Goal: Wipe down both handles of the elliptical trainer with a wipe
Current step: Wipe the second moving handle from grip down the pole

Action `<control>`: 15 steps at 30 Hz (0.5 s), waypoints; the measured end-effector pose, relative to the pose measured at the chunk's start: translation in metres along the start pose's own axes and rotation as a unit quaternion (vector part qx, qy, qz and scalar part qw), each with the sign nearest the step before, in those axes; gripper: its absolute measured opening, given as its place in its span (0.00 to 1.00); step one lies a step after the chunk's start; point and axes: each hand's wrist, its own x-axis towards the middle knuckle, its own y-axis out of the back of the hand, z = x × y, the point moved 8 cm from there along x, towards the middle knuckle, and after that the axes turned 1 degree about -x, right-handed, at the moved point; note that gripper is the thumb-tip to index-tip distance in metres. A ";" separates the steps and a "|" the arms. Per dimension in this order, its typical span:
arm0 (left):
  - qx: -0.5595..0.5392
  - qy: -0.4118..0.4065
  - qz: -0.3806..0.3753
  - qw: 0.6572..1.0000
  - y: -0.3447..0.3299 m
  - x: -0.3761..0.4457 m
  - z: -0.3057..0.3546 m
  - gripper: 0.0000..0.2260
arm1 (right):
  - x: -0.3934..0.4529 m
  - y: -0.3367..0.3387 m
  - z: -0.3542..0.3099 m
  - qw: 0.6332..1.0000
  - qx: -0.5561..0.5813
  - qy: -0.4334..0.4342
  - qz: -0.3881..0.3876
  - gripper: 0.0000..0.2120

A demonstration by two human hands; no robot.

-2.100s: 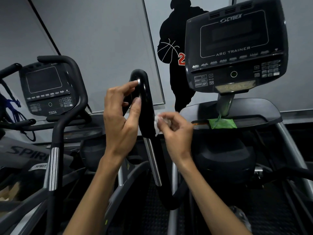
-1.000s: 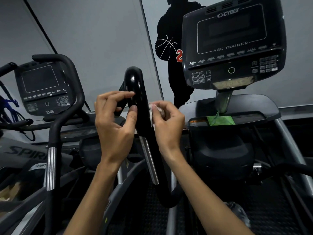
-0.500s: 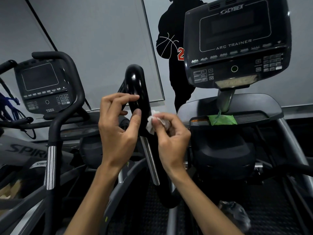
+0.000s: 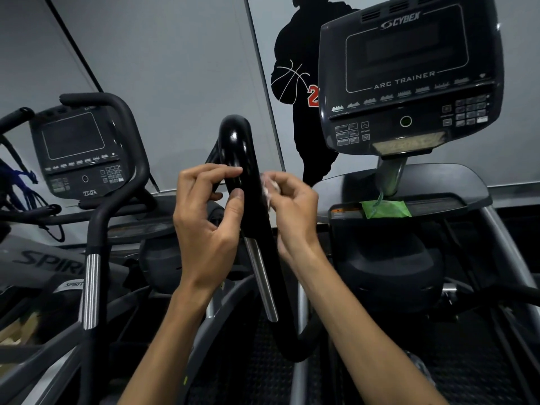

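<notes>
The trainer's glossy black left handle rises in the middle of the view, curved over at its top. My left hand pinches the handle from the left, thumb and fingertips on the grip. My right hand presses a small crumpled white wipe against the handle's right side; most of the wipe is hidden by my fingers. A silver bar runs down below the black grip. The trainer's other handle is not in view.
The Cybex Arc Trainer console hangs at the upper right, with a green wipe packet on the tray below it. A second machine with its console and black handlebar stands at the left. A grey wall is behind.
My right hand with the wipe has slid up and down along the handle's right side and now sits slightly higher than half a second ago. My left hand keeps its pinch on the grip.
</notes>
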 end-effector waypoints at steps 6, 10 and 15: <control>0.007 0.003 -0.008 1.000 0.002 -0.002 -0.001 0.10 | -0.008 0.005 0.000 0.998 0.046 0.028 -0.043 0.02; 0.011 0.010 0.008 1.000 0.000 -0.001 -0.002 0.10 | 0.002 0.001 0.004 0.996 0.009 -0.001 -0.084 0.05; 0.007 0.014 0.038 0.999 -0.004 -0.002 0.004 0.11 | 0.017 -0.016 0.011 0.984 0.069 -0.038 -0.160 0.07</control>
